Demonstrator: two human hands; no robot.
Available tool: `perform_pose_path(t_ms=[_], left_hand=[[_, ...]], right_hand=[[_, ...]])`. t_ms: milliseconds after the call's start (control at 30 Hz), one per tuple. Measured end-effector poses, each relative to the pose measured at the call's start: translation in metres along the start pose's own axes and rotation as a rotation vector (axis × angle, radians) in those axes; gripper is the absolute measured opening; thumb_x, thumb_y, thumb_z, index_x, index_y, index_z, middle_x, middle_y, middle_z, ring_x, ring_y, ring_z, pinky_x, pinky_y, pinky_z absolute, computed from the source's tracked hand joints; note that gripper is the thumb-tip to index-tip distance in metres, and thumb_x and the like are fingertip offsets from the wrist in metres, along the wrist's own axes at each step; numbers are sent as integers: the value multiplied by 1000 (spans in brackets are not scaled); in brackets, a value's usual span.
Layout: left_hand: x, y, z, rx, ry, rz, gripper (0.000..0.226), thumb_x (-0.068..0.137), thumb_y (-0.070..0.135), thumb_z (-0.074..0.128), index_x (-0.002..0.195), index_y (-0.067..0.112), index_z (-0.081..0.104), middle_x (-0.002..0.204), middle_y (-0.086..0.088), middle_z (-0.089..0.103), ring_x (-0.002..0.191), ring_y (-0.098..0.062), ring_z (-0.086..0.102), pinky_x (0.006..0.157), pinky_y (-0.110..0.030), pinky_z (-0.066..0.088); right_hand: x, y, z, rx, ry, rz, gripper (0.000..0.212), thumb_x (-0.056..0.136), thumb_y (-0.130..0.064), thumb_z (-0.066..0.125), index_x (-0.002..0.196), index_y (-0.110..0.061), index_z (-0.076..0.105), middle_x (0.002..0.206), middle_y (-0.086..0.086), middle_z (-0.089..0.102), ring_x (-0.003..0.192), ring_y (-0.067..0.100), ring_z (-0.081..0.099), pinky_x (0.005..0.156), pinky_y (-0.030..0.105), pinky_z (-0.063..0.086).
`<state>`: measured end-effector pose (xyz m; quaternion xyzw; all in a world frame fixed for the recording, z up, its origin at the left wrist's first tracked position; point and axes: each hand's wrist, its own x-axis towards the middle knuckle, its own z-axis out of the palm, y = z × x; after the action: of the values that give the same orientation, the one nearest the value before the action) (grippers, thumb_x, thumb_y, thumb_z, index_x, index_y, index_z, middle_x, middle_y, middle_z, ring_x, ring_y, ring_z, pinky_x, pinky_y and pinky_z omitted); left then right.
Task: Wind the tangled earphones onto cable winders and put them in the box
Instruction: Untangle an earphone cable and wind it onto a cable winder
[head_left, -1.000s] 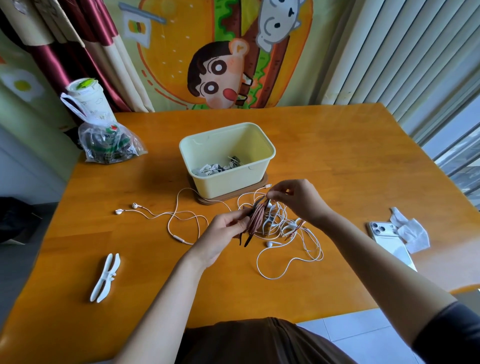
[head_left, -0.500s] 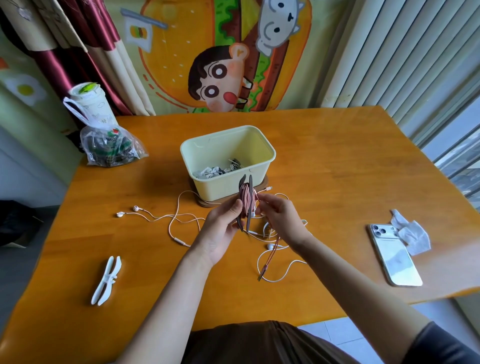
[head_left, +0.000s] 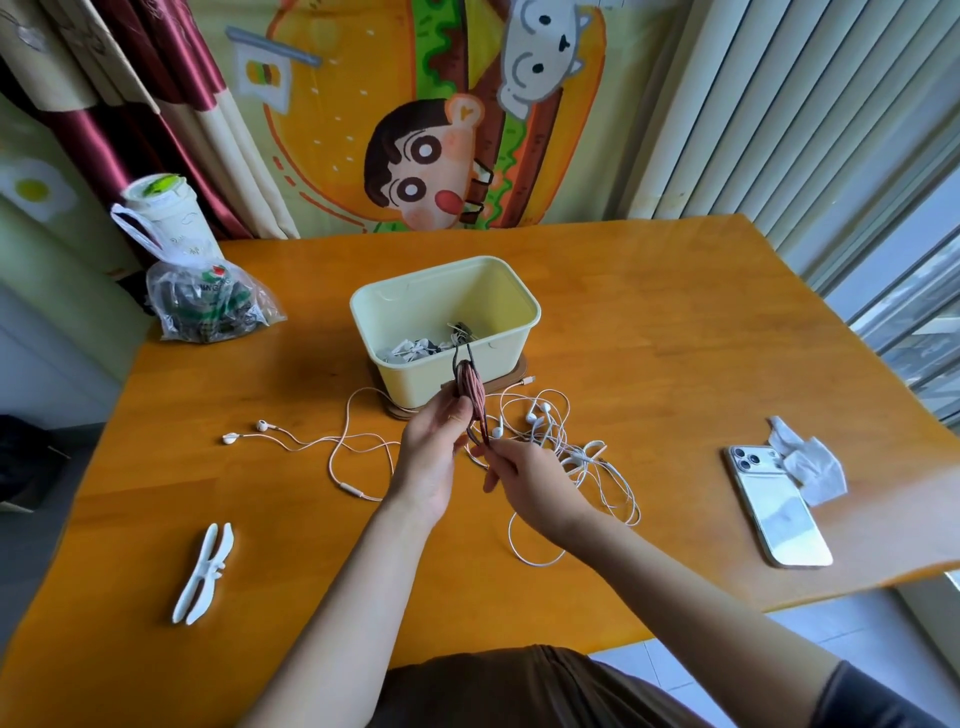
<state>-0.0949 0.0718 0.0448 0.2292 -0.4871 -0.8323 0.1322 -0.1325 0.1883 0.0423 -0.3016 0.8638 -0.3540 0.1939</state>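
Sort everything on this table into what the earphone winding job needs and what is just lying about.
Job: dark winder wound with reddish-brown cable, gripped by the left hand, its tail pinched by the right hand; tangled white earphones; spare white plastic winder; cream plastic box.
Lying about: white smartphone; crumpled white tissue; clear plastic bag; white lidded cup.

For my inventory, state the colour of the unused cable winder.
White: the unused cable winder, best in head view.

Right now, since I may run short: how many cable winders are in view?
2. One white plastic winder lies on the wooden table, near left; one dark winder wrapped in reddish cable is in the left hand. The cream box may hide more.
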Motion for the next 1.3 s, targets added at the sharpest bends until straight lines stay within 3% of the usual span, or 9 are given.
perform_pose_path(t_ms=[133,233,400,467,600,800,967,1167,1300], left_hand=[[2,-4,-7,176,122,70,23,94,10,55,108,27,62,105,10,67,100,-5,60,80,-19,44],[-2,-8,-13,491,75,205,28,93,9,57,112,30,59,105,20,61,98,9,54,80,-6,42],[-4,-22,-22,843,12,233,35,92,9,59,126,12,59,120,-4,56,118,-17,51,86,-10,41],[-7,-22,-18,879,-39,224,35,91,8,60,126,13,60,115,-2,54,111,-19,53,78,-2,38],[-11,-16,-8,953,-144,229,38,90,6,61,127,14,59,115,-2,52,114,-20,50,88,-12,35],[-11,-5,-7,1106,-295,263,39,89,4,60,126,15,60,126,-5,52,120,-19,39,92,-13,26],[-12,-3,-8,1135,-331,280,34,93,4,55,125,12,56,122,-3,48,108,-12,31,93,-17,26],[-11,-2,-8,972,-329,216,29,91,4,59,119,12,57,120,-5,45,123,-15,39,96,-6,27],[-5,16,-13,1058,-489,143,25,88,11,64,106,27,54,113,1,44,108,-10,46,85,0,28]], right_hand=[[-5,-6,-2,-91,-31,-66,29,101,-17,36,104,-12,64,74,-2,63,54,1,49,56,10,36],[-6,-10,-17,-189,-36,-94,26,99,-18,40,97,-14,66,74,-2,62,62,12,54,58,23,39],[-1,-17,-53,-429,-24,-99,26,96,-33,50,98,-17,69,92,2,67,79,23,58,64,32,42],[2,-17,-63,-440,-4,-101,25,94,-36,53,100,-18,69,97,1,67,85,24,59,65,33,43],[9,-12,-70,-333,28,-122,17,89,-25,62,96,-13,71,96,5,64,85,25,59,73,38,47],[16,-3,-62,-250,4,-147,14,84,-19,68,90,-7,69,102,8,62,91,21,58,81,25,43],[14,0,-56,-41,28,-22,16,85,-19,67,90,-5,68,89,9,69,78,17,58,64,12,42],[14,7,-52,110,110,11,5,82,-19,70,80,-16,68,83,5,70,79,19,65,74,33,54],[9,10,-47,198,81,50,6,82,-19,71,78,-15,67,77,2,68,69,10,60,67,26,51]])
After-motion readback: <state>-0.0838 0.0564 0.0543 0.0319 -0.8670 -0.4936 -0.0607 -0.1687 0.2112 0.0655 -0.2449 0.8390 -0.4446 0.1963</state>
